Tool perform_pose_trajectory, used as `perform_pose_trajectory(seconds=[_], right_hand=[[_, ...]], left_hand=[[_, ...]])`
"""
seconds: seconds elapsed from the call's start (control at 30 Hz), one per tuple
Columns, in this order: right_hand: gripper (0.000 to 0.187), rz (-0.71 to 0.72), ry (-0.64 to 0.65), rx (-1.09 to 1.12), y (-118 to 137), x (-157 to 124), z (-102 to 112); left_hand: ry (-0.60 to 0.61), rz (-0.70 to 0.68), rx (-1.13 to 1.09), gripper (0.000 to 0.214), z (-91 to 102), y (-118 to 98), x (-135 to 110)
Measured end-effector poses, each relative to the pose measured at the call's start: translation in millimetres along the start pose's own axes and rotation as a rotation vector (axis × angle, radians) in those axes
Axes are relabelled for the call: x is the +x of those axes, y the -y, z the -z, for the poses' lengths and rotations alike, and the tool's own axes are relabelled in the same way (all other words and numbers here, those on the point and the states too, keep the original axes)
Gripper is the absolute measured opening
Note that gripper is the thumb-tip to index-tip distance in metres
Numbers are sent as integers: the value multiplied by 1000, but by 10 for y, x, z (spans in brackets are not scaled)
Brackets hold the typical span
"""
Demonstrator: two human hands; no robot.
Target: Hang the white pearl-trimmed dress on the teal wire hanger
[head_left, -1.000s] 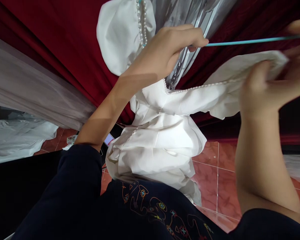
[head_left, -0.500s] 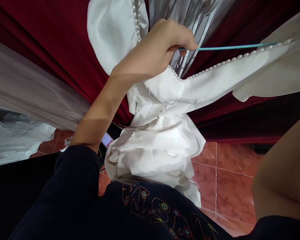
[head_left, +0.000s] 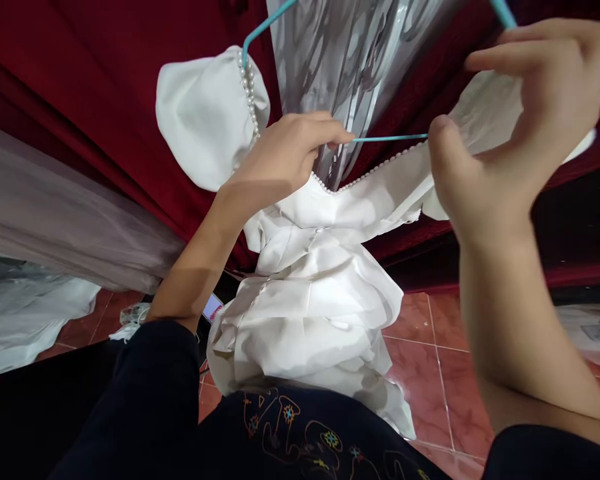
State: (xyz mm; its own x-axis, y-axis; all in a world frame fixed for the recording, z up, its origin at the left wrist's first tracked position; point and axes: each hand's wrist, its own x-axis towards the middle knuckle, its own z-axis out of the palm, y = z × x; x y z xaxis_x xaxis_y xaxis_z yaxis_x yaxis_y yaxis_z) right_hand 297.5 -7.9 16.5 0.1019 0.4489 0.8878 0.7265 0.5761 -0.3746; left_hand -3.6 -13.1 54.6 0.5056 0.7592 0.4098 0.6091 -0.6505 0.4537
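A white garment [head_left: 310, 293] with a pearl-trimmed neckline hangs in front of me on a thin teal hanger [head_left: 390, 138]. My left hand [head_left: 280, 160] is closed around the hanger's lower bar near the neckline's point. My right hand [head_left: 510, 127] pinches the garment's right shoulder, thumb below and fingers above, beside the hanger's right arm. The left puffed sleeve [head_left: 205, 113] sits over the hanger's left end. The skirt part bunches down onto my lap.
Dark red curtains [head_left: 105, 87] hang behind, with a silvery fabric strip [head_left: 350, 60] in the middle. Pale grey cloth [head_left: 55, 213] drapes at the left. White fabric [head_left: 25, 313] lies on the red tiled floor [head_left: 430, 340]. My dark embroidered clothing fills the bottom.
My right hand went out of view to the right, then came back and gripped the garment's right shoulder. The left hand and hanger dropped lower in view.
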Motion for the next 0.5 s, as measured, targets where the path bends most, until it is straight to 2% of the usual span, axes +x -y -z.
perform_pose_trajectory(seconds=[0.1,0.17,0.27,0.33,0.43,0.5], right_hand=[[46,273,-44,-131,-54,-24,-53],[43,236,-82,-158,-150,-3,-76],[23,125,-88,-120,-171,71,-69],[31,99,-52,-52,-82,126,-33],[50,86,68,7,80,172,43],[45,24,37,-31,136,155,78]], left_hand=[[76,-139,-37,63,35,72,115],[50,-193,-37,66,28,120,161],[22,-202,-50,64,-16,174,176],[23,-191,-81,63,-51,197,171],[11,-194,-110,61,-87,204,159],[0,-187,-112,61,-99,191,148]])
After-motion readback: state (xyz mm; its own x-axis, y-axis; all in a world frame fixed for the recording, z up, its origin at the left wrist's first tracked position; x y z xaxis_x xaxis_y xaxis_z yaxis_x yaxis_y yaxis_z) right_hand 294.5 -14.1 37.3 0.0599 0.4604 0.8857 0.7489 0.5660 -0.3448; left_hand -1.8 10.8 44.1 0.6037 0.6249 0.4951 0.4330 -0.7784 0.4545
